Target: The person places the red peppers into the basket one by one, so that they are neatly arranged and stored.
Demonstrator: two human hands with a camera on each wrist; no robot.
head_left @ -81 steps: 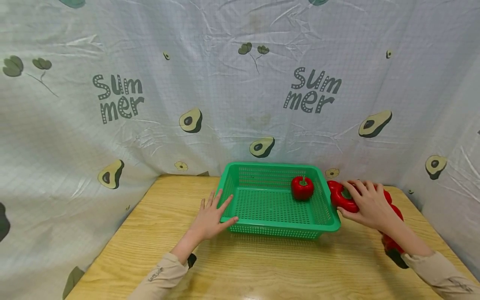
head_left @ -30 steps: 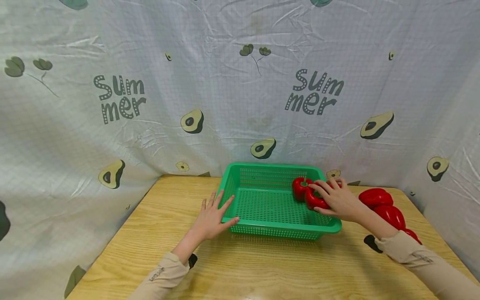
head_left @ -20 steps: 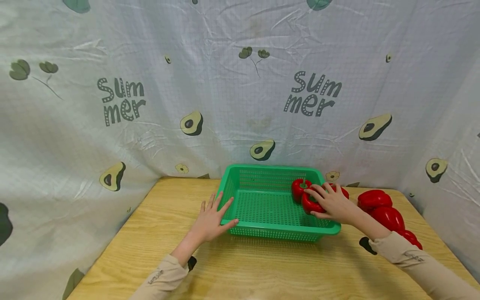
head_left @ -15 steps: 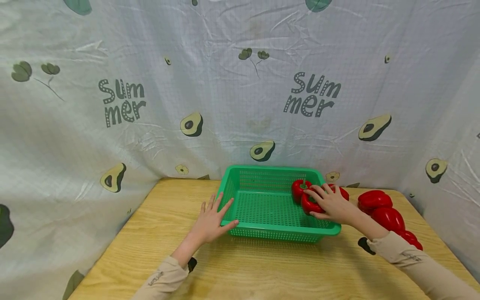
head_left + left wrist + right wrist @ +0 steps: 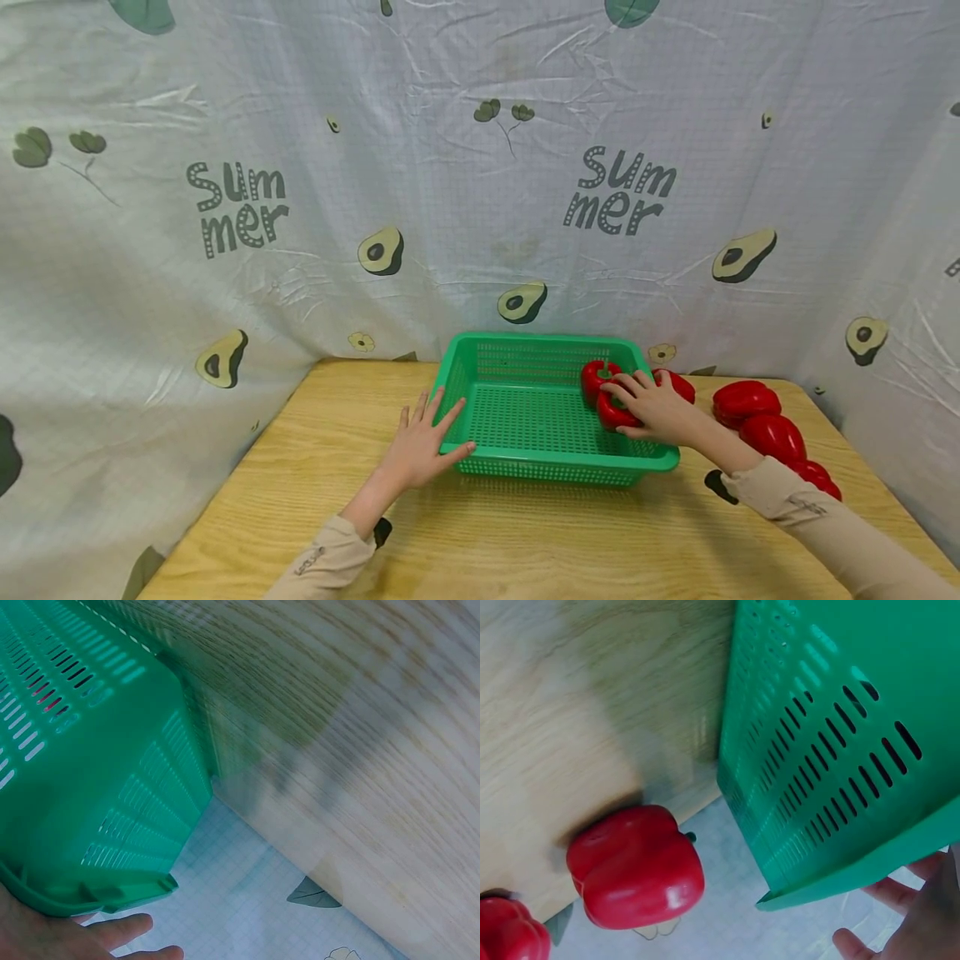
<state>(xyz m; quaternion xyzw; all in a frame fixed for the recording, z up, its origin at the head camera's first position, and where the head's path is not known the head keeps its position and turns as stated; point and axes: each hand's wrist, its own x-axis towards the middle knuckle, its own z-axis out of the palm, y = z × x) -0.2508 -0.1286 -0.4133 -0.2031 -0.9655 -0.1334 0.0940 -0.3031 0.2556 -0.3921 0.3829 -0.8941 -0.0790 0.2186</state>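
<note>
At the left, the left sleeve [image 5: 330,557] ran from the near edge toward the far right, and the left hand [image 5: 417,450] met the green basket [image 5: 555,457] at its left near corner. Its fingers were straight and fanned wide, the thumb pointing right along the near rim; they touched the basket without gripping anything. The basket sat upright on the wooden table [image 5: 480,542], its long axis running left to right.

In its far right part, the first pepper [image 5: 596,383] stood with its stem straight up. Just nearer and to the right, also inside the basket, was the second pepper [image 5: 612,416], its green top upward and partly covered. The right hand [image 5: 662,412] reached in over the right rim, back up, fingers bent over this pepper and thumb at its near side, holding it.

Right of the basket, a third pepper [image 5: 682,386] lay on the table, stem pointing left toward the basket. Farther right, a row of red peppers [image 5: 772,437] slanted from far left to near right, the farthest lying lengthwise left to right; their stems could not be made out. The right sleeve [image 5: 825,529] passed in front of the nearest.
</note>
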